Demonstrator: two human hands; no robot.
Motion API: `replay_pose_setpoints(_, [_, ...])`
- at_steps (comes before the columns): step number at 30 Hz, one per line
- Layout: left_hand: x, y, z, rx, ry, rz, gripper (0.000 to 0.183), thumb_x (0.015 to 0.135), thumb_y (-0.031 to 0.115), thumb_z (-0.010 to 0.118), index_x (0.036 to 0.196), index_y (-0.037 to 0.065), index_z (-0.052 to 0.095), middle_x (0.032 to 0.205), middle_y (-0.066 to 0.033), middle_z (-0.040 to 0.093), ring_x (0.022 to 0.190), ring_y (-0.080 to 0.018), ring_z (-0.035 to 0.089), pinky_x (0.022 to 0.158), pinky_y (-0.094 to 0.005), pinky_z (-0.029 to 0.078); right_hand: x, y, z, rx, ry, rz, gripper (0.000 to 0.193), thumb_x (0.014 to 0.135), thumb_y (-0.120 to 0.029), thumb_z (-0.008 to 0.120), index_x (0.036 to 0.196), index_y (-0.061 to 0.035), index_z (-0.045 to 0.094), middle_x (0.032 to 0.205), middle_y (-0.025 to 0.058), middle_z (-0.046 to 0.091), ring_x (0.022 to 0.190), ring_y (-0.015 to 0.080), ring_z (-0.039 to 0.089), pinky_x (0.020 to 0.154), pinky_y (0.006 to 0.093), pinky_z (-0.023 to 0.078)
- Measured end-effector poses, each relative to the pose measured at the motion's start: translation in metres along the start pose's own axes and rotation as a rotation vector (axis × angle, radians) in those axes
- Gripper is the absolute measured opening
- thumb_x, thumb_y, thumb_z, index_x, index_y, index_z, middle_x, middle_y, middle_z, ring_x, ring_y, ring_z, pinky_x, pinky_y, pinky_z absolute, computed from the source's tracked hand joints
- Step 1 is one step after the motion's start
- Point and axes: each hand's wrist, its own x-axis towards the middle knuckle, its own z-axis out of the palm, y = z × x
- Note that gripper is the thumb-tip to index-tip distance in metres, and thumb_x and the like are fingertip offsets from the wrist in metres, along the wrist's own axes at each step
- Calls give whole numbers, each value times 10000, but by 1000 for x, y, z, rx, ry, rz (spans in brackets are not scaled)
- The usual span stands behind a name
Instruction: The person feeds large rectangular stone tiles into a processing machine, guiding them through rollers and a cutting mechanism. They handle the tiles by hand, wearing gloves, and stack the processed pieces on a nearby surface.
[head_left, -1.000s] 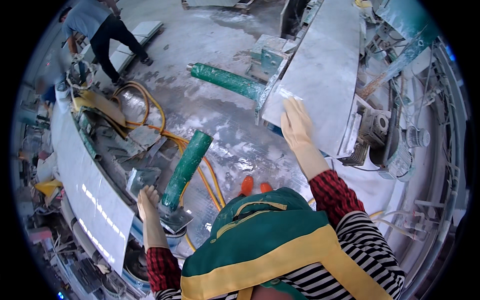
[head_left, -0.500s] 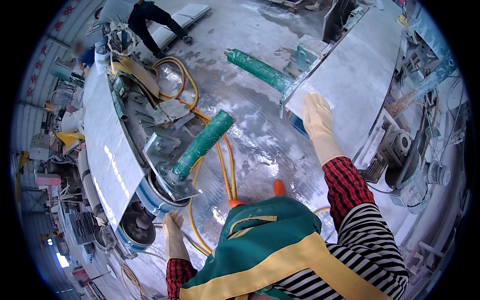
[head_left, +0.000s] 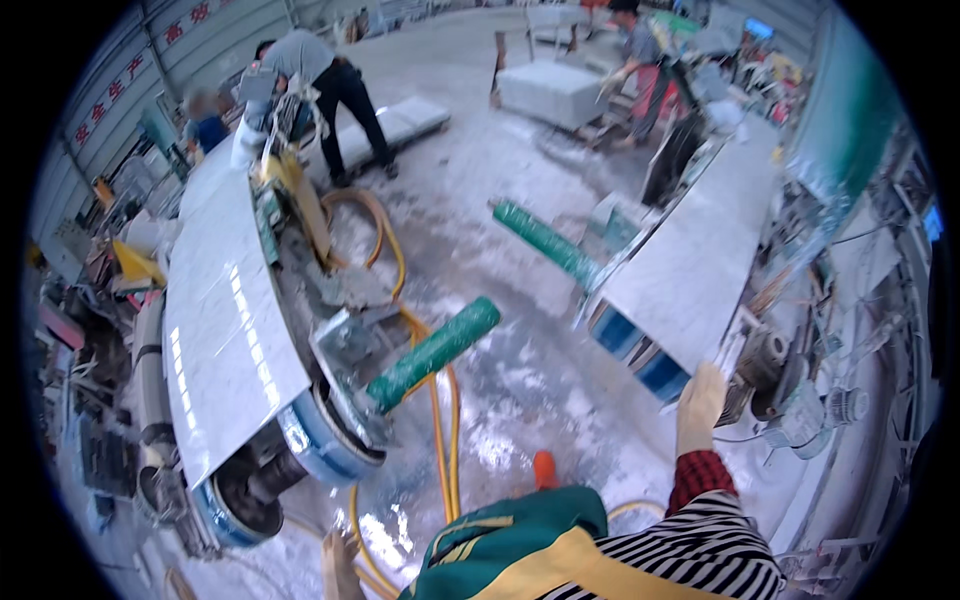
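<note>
floor (head_left: 550,400): hoses (head_left: 454,440), green cylinder (head_left: 436,349); right hand (head_left: 703,393) by slab (head_left: 692,250), left hand (head_left: 340,551) low; grips unclear

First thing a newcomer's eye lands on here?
Probably the two green rollers, the left one and the right one, jutting over the wet floor mid-view. Next, the pale left slab and right slab flanking them, with yellow hoses trailing under the left roller. The gloved right hand is by the right slab's near end.
</note>
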Motion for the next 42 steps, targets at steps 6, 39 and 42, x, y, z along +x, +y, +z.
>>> replay_pose_setpoints(6, [25, -66, -102, -312, 81, -277, 289, 1076, 320, 486, 1145, 53, 571, 885, -93, 660, 640, -200, 624, 512, -327, 508, -82, -92, -38, 107, 2, -58, 393, 935, -157, 627, 1296, -3, 605, 1294, 269, 632, 1232, 483, 550, 1084, 569, 423])
replay_pose_setpoints(39, [-13, -30, -185, -61, 798, 76, 379, 1048, 290, 576, 1251, -20, 656, 1034, -122, 750, 867, -180, 701, 776, -307, 581, -124, -780, -68, 1176, -181, -1129, 402, 884, -226, 655, 1240, -48, 601, 1316, 195, 604, 1217, 398, 546, 1081, 501, 440])
replay_pose_setpoints(42, [34, 51, -205, 179, 771, 205, 403, 1029, 236, 619, 1330, -33, 632, 1140, -142, 738, 1002, -217, 712, 912, -337, 565, -121, -787, -69, 1077, -260, -1062, 382, 899, -233, 644, 1233, -54, 604, 1311, 187, 616, 1206, 405, 553, 1064, 506, 448])
